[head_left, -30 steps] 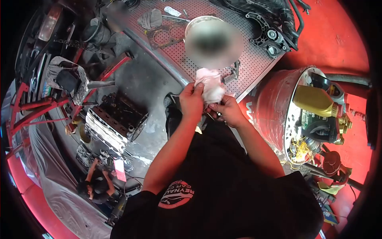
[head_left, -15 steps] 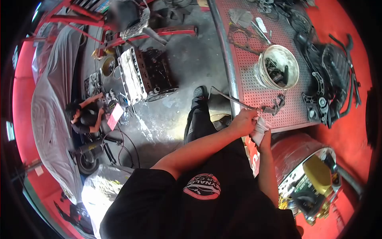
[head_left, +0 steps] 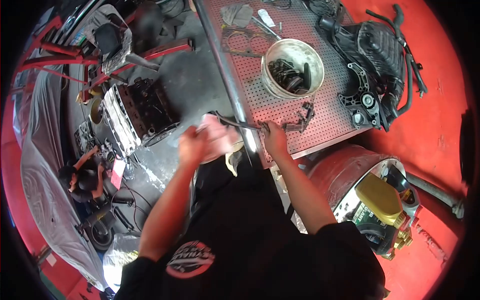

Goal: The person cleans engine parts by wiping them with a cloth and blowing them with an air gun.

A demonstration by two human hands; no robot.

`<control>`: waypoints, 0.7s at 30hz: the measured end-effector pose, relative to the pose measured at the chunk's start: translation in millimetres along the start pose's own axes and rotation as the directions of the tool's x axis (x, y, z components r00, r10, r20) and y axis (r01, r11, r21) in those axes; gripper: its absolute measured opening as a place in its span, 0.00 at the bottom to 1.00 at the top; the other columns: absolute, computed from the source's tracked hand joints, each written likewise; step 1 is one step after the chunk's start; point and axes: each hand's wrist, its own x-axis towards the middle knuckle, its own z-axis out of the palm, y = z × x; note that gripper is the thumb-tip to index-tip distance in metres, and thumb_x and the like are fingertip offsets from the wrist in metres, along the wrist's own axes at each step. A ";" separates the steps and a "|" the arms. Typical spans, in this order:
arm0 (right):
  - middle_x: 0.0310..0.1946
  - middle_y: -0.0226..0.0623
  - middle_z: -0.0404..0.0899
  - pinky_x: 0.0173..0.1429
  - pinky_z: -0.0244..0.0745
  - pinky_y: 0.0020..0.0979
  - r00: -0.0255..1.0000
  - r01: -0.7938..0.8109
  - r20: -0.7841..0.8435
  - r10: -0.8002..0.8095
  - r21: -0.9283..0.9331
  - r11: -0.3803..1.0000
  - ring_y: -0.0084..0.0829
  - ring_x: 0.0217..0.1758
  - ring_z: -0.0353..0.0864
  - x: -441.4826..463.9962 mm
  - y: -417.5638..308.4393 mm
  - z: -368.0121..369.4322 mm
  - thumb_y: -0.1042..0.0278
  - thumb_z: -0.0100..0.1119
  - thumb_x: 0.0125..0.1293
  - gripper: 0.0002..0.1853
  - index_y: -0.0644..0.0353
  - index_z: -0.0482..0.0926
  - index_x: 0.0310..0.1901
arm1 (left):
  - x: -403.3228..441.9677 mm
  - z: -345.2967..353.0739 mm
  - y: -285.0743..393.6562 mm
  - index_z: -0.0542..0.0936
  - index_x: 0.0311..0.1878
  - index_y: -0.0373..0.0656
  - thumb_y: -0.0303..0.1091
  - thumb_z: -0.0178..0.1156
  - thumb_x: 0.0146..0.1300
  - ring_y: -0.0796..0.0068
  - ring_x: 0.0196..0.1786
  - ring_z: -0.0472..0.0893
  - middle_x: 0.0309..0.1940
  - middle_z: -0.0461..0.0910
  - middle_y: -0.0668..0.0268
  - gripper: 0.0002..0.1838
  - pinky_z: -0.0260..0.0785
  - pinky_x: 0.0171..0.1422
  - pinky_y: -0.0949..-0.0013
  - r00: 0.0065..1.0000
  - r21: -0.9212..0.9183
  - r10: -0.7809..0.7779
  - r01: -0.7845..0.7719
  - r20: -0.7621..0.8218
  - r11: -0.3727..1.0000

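My left hand (head_left: 192,148), blurred by motion, is closed on a pale pinkish cloth (head_left: 219,134) over the table's front edge. My right hand (head_left: 275,140) is closed around one end of a thin, dark bent pipe (head_left: 234,122). The pipe runs leftward across the table edge, and its far end lies beside the cloth. Just right of my right hand, a small dark metal part (head_left: 300,121) rests on the perforated table (head_left: 245,82). Whether it touches the pipe, I cannot tell.
A white bucket (head_left: 316,82) of dark parts stands on the table, near a head gasket (head_left: 245,42) and a black engine assembly (head_left: 372,60). An engine block (head_left: 145,112) sits on the floor. A person (head_left: 90,175) crouches at left. Right of me is a drum (head_left: 335,172) with bottles.
My hands have moved apart. The left has swung leftward with the cloth, while the right now holds the pipe's end. The view has shifted, so the table appears further left.
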 end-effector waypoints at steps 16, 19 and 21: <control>0.64 0.44 0.67 0.73 0.56 0.44 0.987 -0.082 -0.107 0.118 0.292 0.953 0.46 0.69 0.62 -3.2 -59.2 41.4 0.47 0.64 0.61 0.31 0.52 0.72 0.64 | -51.8 -39.0 20.5 0.75 0.50 0.33 0.26 0.58 0.64 0.79 0.33 0.77 0.35 0.81 0.64 0.13 0.71 0.38 0.71 0.976 -0.520 0.101 0.016 0.195 0.854; 0.57 0.38 0.73 0.66 0.68 0.39 0.858 -0.480 0.503 0.103 0.858 -0.185 0.40 0.61 0.72 -54.0 -118.1 75.1 0.39 0.52 0.69 0.30 0.54 0.70 0.62 | -42.2 -21.5 15.3 0.60 0.70 0.41 0.25 0.58 0.62 0.59 0.43 0.81 0.47 0.78 0.54 0.32 0.74 0.52 0.60 0.913 -0.360 0.268 -0.149 0.307 0.921; 0.49 0.32 0.76 0.58 0.75 0.36 0.897 -0.356 0.431 0.093 0.832 -0.426 0.31 0.51 0.78 -55.6 -162.1 75.0 0.34 0.47 0.69 0.29 0.53 0.72 0.56 | -42.8 -2.1 -9.6 0.58 0.73 0.48 0.25 0.59 0.60 0.49 0.53 0.76 0.50 0.75 0.48 0.38 0.68 0.61 0.53 0.839 0.100 0.469 -0.511 0.277 0.854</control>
